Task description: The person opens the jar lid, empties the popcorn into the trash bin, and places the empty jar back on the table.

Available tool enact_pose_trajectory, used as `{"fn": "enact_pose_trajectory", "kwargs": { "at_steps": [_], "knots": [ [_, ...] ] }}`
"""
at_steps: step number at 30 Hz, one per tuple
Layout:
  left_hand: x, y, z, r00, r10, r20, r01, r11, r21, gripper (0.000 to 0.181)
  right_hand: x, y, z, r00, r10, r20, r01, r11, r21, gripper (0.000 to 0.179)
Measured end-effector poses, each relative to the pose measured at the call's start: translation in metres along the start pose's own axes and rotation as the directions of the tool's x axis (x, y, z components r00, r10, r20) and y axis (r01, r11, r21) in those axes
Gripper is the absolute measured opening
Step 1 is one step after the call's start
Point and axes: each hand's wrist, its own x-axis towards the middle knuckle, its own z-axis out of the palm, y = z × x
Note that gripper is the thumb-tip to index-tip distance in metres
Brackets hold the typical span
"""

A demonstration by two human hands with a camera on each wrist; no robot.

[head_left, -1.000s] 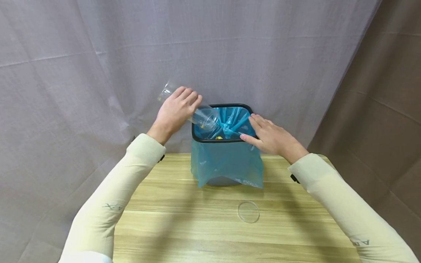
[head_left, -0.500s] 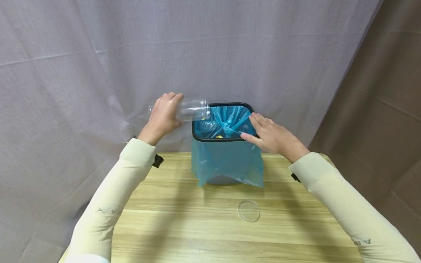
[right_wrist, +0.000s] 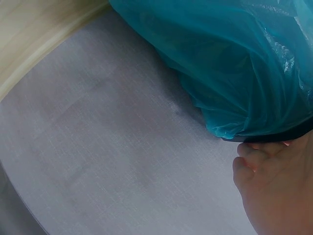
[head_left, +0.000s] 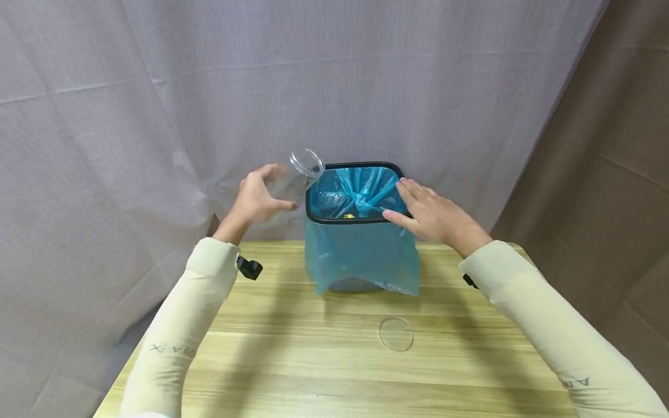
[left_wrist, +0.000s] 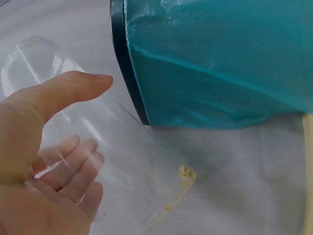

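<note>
My left hand grips a clear plastic jar around its body, just left of the bin. The jar leans with its uncovered mouth up and towards the bin. In the left wrist view yellow residue clings near the jar's lower end. A trash bin with a black rim stands on the table, lined with a knotted blue bag. Yellow bits lie inside it. My right hand rests on the bin's right rim, its fingers extended; in the right wrist view its fingertips are partly hidden.
A clear round lid or ring lies flat on the wooden table in front of the bin. A grey curtain hangs close behind the bin, and a brown one is at the right.
My left hand has drawn the jar left, away from over the bin. The jar has turned from mouth-down through level to mouth-up. My right hand stays on the rim.
</note>
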Motion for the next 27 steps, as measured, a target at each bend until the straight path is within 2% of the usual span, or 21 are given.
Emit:
{"fn": "enact_pose_trajectory", "kwargs": {
  "at_steps": [4, 7, 10, 18, 27],
  "knots": [
    [-0.008, -0.012, 0.003, 0.999, -0.045, 0.013, 0.047, 0.984, -0.173, 0.08, 0.001, -0.001, 0.0, 1.0, -0.002, 0.001, 0.002, 1.0, 0.003, 0.102],
    [-0.014, -0.023, 0.007, 0.997, -0.076, 0.025, 0.08, 0.954, -0.29, 0.079, 0.001, -0.002, 0.0, 1.0, -0.005, 0.002, 0.005, 1.0, 0.004, 0.102],
    [-0.02, -0.033, 0.012, 0.995, -0.104, 0.007, 0.099, 0.926, -0.365, 0.077, 0.001, -0.003, 0.0, 1.0, -0.008, 0.004, 0.008, 1.0, 0.01, 0.102],
    [-0.031, -0.057, 0.032, 0.992, -0.111, -0.057, 0.072, 0.881, -0.468, 0.073, 0.002, -0.003, -0.002, 1.0, 0.001, 0.01, -0.001, 1.0, 0.014, 0.102],
    [-0.05, -0.093, 0.059, 0.978, -0.19, -0.085, 0.112, 0.827, -0.55, 0.071, 0.002, -0.003, -0.001, 1.0, -0.006, 0.017, 0.005, 1.0, 0.017, 0.103]
  ]
}}
